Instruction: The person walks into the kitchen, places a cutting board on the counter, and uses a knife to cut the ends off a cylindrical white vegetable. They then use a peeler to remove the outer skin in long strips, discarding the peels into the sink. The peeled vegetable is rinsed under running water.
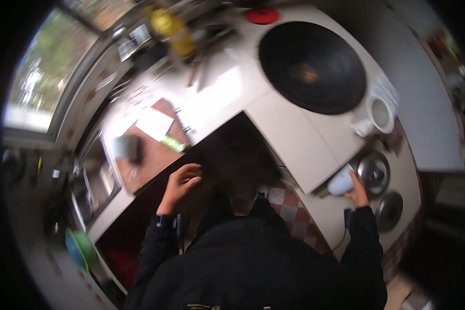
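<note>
My right hand grips a whitish rounded container at the counter's right-hand side; blur hides whether it is a bowl or a bottle. Two round lids with knobs lie just beyond that hand, a glass-like lid and a darker lid. My left hand hovers before the counter edge, fingers loosely curled and apart, with nothing in it. Nearest to it is a reddish-brown cutting board. On the board rest a cleaver with a green handle and a grey block-like object.
A large black wok sits on the tiled counter. Beside it stands a white mug-like vessel. A yellow bottle and a red round object are farther back. Green and blue basins are at the left, below the sink.
</note>
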{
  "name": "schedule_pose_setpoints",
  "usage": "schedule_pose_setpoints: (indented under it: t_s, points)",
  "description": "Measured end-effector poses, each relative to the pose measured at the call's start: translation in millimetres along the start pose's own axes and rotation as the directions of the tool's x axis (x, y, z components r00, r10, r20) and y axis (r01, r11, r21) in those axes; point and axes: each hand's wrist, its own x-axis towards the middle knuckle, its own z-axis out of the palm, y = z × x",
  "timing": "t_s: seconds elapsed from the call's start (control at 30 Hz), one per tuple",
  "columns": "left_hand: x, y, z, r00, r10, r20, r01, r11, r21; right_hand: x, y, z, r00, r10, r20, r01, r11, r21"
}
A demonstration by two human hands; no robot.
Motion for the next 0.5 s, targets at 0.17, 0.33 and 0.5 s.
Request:
schedule_pose_setpoints:
  t_s: [0.17, 0.33, 0.5]
  points:
    - [-29.0, -48.0, -34.5, 0.960, 0.001, -0.280, -0.061, 0.977, -0.203, 7.6, -17.1, -2.8, 0.971, 0.238, 0.014, -0.234, 0.962, -0.144]
    - [-55.3, -73.6, -78.5, 0.758, -0.090, -0.646, -0.102, 0.962, -0.253, 3.9, -20.4, -24.2, 0.961, 0.276, 0.029, -0.247, 0.898, -0.365]
    - [-61.0, -95.2, -137.9, 0.612, -0.079, -0.787, -0.139, 0.969, -0.206, 7.1, -57.1, -42.0, 0.886, 0.156, -0.436, -0.393, 0.752, -0.529]
